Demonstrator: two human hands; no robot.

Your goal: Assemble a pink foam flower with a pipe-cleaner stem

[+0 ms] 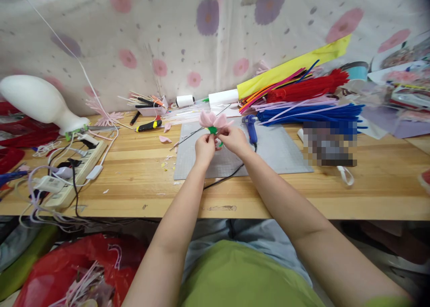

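A pink petalled flower (208, 118) with a green base (212, 130) is held up over the grey cutting mat (282, 157). My left hand (204, 149) is closed, its fingertips pinching the flower just under the green base. On the flower's right, my right hand (232, 141) is closed in a pinch close to the petals. Green tape (220, 144) shows below its fingers, partly hidden by them. A thin dark rod (188, 139) lies across the mat's left edge. Beside my right hand, a blue glue gun (250, 128) rests on the mat, its black cord running toward me.
Loose pink petals (165, 139) and a yellow-black utility knife (148, 126) lie left of the mat. Blue pipe cleaners (312, 114) and red ones (309, 88) are piled behind right. A power strip (77, 177) with tangled cables and a white foam head (40, 98) stand left.
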